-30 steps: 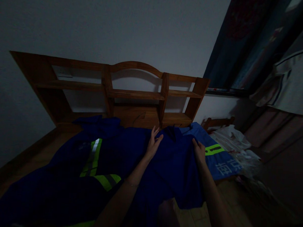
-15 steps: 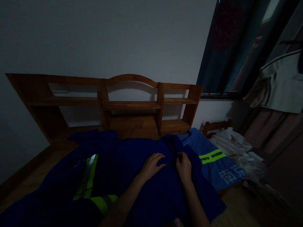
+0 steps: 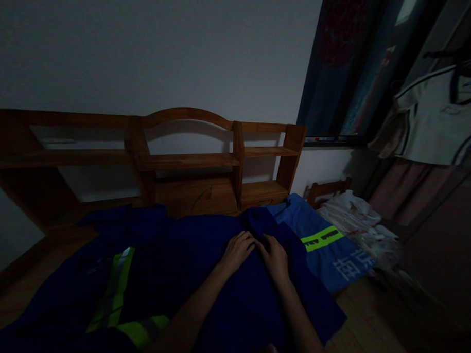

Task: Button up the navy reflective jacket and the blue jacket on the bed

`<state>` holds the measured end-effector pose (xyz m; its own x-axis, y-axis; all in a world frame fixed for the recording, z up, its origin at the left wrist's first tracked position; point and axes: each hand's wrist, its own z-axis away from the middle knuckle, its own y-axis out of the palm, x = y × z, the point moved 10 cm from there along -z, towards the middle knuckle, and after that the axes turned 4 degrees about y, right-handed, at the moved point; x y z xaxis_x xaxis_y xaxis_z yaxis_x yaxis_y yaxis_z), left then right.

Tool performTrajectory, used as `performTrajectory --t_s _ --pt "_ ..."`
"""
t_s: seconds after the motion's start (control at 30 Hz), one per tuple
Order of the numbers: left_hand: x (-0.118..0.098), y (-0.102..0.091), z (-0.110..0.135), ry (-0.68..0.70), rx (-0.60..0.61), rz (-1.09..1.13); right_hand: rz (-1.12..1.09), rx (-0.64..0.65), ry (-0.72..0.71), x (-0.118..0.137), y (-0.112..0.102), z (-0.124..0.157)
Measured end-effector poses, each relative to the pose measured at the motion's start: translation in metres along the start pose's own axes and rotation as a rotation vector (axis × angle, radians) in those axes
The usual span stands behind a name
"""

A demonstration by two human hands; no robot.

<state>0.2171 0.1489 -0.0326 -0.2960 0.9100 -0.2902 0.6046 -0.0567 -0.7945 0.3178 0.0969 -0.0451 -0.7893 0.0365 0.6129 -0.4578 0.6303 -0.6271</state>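
- Wooden shelf unit, arched at the top middle, against a pale wall; all places below taken from it.
- Dark blue garment spread in front of the shelf unit, its far edge close to the unit's lower panel; rumpled folds toward the unit's left part, a raised fold in front of its right part.
- Yellow-green strips with a grey middle on the dark blue cloth, forward of the unit's left part.
- Left hand on the dark blue garment, in front of the unit's right part; fingers bent and close together.
- Right hand just beside it, farther along toward the unit's right end; thumb and forefinger spread, tips near the left fingertips. Light is dim: whether either hand pinches cloth cannot be told.
- Lighter blue garment forward and right of the unit's right end, bearing a yellow-green band and white characters.
- Plastic bags farther right of the unit, beside a low wooden rail.
- White shirt with dark trim hanging well right of the unit, past the window.
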Motion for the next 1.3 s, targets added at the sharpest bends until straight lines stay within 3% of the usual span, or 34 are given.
performTrajectory --t_s 0.27,0.47,0.63,0.87,1.13,1.3 --pt "0.0 -0.008 -0.001 -0.107 -0.073 0.114 -0.024 0.001 0.009 0.001 0.0 0.002" --pt "0.002 -0.007 0.001 -0.087 -0.095 0.241 0.021 -0.013 0.024 0.002 -0.004 0.002" --pt "0.007 -0.01 0.005 -0.115 -0.145 0.193 0.023 -0.039 -0.004 0.007 -0.007 0.004" --pt "0.002 -0.01 0.006 -0.106 -0.12 0.067 0.04 -0.046 0.005 0.005 -0.007 0.004" --pt "0.014 -0.014 0.007 -0.145 -0.203 0.122 -0.033 -0.014 -0.074 0.015 -0.007 0.005" --pt "0.013 -0.014 0.006 -0.144 -0.18 0.119 -0.076 -0.014 -0.112 0.024 -0.011 0.007"
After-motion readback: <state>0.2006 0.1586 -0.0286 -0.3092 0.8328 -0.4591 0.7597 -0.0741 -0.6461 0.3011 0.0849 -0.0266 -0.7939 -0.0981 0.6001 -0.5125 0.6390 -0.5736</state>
